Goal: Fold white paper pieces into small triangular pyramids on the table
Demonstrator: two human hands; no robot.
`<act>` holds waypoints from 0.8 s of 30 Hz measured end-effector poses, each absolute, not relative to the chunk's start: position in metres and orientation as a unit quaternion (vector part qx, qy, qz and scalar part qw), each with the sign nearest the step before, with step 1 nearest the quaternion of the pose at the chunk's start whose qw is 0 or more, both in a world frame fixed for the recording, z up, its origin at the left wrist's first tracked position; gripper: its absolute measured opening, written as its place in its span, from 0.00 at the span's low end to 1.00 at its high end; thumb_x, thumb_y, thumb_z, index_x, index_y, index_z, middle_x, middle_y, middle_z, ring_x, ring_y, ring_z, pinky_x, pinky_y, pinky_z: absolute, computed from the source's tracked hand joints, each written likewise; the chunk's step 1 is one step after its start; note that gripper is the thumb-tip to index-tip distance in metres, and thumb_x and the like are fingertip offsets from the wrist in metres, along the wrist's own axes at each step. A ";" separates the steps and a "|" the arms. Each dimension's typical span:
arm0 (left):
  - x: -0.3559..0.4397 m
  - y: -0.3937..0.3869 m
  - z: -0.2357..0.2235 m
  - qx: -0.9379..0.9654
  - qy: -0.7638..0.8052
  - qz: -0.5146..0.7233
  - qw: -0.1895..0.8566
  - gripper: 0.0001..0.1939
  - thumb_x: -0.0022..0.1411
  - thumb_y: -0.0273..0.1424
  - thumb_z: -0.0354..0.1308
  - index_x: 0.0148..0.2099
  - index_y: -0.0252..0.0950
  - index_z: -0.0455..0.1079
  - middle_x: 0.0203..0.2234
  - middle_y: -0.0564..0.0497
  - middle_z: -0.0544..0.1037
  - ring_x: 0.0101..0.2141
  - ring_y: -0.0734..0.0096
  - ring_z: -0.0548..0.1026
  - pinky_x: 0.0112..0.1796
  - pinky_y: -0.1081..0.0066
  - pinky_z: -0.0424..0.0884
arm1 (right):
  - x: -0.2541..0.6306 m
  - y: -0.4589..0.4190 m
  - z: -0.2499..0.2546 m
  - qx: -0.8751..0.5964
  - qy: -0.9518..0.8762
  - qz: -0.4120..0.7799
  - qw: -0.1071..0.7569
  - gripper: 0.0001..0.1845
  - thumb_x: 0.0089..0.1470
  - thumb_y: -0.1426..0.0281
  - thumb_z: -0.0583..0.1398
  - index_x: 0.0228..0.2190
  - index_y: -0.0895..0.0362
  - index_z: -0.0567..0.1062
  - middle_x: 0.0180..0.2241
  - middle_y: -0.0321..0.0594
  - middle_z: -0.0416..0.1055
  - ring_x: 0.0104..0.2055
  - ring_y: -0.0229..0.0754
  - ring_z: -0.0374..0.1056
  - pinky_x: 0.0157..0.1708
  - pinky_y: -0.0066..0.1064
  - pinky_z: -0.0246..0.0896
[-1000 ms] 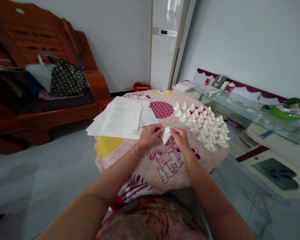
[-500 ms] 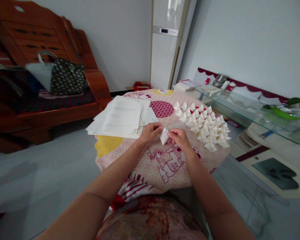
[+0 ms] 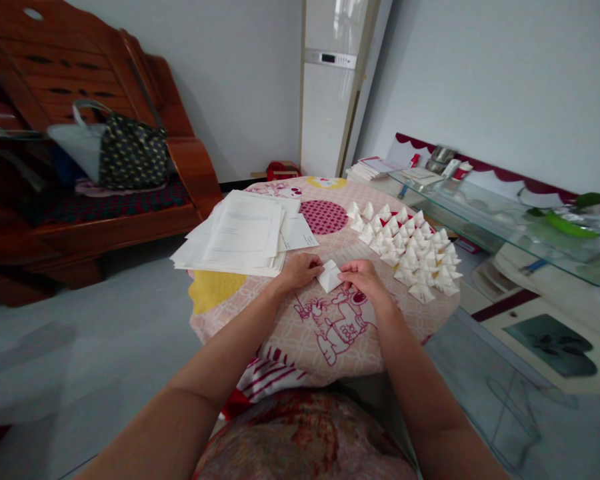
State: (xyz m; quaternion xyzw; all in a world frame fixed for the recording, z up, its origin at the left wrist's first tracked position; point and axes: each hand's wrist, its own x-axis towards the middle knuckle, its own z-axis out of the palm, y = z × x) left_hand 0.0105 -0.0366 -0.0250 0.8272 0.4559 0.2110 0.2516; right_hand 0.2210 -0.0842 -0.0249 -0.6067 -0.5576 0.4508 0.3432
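A small folded white paper piece (image 3: pixel 329 276) lies between my two hands on the pink patterned tablecloth (image 3: pixel 330 333). My left hand (image 3: pixel 300 269) pinches its left edge with the fingers closed. On its right edge my right hand (image 3: pixel 361 275) is closed too. Just to the right, several finished folded white paper pieces (image 3: pixel 409 252) stand in rows on the cloth. A stack of flat white paper sheets (image 3: pixel 243 233) lies to the left, beyond my left hand.
A dark wooden bench (image 3: pixel 80 167) with a patterned handbag (image 3: pixel 125 153) stands at the left. A glass-topped unit (image 3: pixel 485 213) with books and green leaves runs along the right wall. A tall white appliance (image 3: pixel 330 87) stands at the back.
Both hands have lowered the folded paper piece from slightly above the cloth down onto it, and the piece now lies flatter.
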 end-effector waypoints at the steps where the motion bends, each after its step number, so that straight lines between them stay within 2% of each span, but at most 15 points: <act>1: 0.012 -0.037 -0.025 0.828 0.465 0.205 0.237 0.10 0.60 0.32 0.56 0.32 0.34 0.76 0.22 0.53 0.76 0.26 0.72 0.70 0.29 0.73 0.61 | 0.220 -0.085 -0.025 -0.621 -0.550 0.441 0.341 0.08 0.50 0.73 0.64 0.35 0.62 0.79 0.16 0.32 0.71 0.14 0.30 0.59 0.14 0.19 0.47; 7: 0.024 -0.043 -0.026 0.800 0.531 0.184 0.207 0.08 0.60 0.30 0.60 0.38 0.33 0.79 0.31 0.48 0.82 0.31 0.69 0.76 0.32 0.73 0.65 | 0.205 -0.091 -0.010 -0.688 -0.526 0.387 0.317 0.03 0.50 0.77 0.65 0.31 0.60 0.78 0.15 0.30 0.69 0.15 0.32 0.62 0.14 0.20 0.52; 19: 0.029 -0.048 -0.021 0.792 0.540 0.181 0.219 0.09 0.58 0.28 0.62 0.41 0.33 0.78 0.30 0.50 0.81 0.29 0.71 0.75 0.31 0.73 0.65 | 0.198 -0.090 -0.007 -0.697 -0.522 0.376 0.316 0.05 0.49 0.81 0.64 0.28 0.60 0.77 0.15 0.30 0.68 0.18 0.34 0.67 0.16 0.21 0.56; 24: 0.029 -0.048 -0.022 0.795 0.546 0.169 0.202 0.09 0.58 0.29 0.62 0.42 0.34 0.77 0.31 0.50 0.81 0.31 0.70 0.75 0.33 0.72 0.65 | 0.198 -0.091 -0.007 -0.695 -0.515 0.387 0.320 0.08 0.48 0.83 0.63 0.32 0.61 0.79 0.17 0.31 0.71 0.18 0.33 0.67 0.17 0.21 0.57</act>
